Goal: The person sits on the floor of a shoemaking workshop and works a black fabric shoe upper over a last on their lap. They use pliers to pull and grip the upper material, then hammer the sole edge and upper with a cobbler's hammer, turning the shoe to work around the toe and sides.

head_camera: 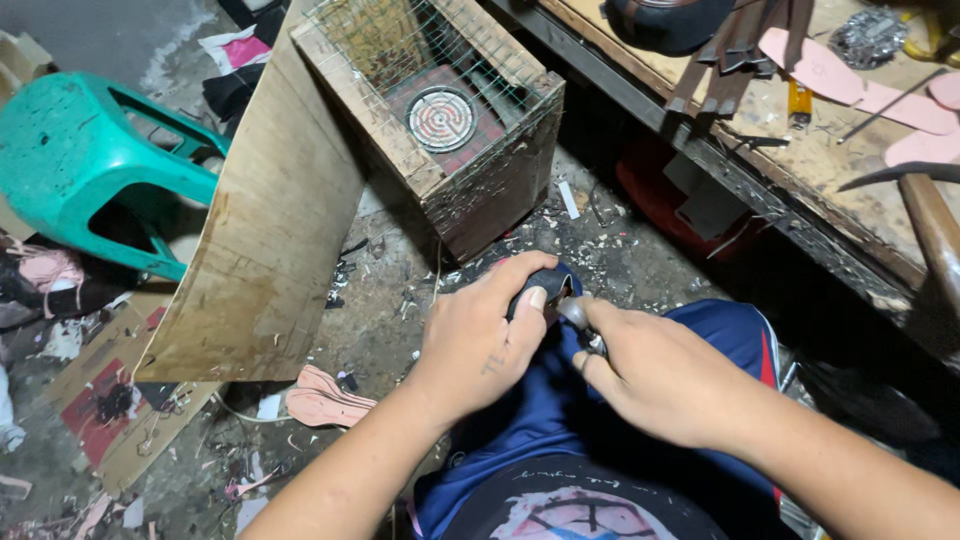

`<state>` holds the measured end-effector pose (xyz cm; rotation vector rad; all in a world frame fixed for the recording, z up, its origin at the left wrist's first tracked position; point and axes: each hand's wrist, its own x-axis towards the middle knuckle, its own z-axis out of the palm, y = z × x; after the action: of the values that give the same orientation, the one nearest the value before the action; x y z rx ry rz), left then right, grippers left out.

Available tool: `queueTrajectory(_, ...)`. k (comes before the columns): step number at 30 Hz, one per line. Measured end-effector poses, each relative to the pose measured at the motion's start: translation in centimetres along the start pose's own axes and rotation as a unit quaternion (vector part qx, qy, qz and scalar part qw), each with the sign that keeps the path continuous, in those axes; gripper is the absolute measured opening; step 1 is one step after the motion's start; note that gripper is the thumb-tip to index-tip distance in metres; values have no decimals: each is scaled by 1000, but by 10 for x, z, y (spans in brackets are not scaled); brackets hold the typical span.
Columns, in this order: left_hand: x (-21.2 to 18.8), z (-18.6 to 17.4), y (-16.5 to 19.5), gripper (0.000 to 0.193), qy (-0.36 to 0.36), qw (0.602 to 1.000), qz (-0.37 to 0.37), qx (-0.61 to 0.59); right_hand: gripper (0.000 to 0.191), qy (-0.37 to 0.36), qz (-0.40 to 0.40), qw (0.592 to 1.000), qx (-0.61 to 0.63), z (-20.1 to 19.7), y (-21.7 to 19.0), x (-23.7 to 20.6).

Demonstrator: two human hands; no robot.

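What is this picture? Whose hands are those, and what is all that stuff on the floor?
This is one picture, taken by a small camera worn on a person's head, so you look down just as they do. The two bare hands are that person's own. They sit with blue shorts on their lap.

The left hand wraps around a small dark object on the knee. The right hand holds a thin metal tool against it. I cannot tell exactly what the dark thing is.

On the dirty floor stands a wooden box covered with wire mesh, with a round coil heater inside. A bent board leans beside it, next to a tipped green plastic stool. A pink shoe insole lies among scraps.

At the right is a workbench with more pink insoles.
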<state>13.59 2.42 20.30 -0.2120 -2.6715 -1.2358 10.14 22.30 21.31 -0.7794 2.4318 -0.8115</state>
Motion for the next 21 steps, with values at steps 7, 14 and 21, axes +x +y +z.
queueTrajectory(7, -1, 17, 11, 34, -5, 999, 29, 42, 46, -25, 81, 993, -82, -21, 1, -13)
queueTrajectory(14, 14, 10, -9, 32, -23, 999, 10, 27, 26, 185, -41, 977, -97, 37, 37, 24)
queueTrajectory(21, 28, -6, -19, 31, -33, 997, -47, -41, 36, 219, -71, 968, -96, 43, 17, 40)
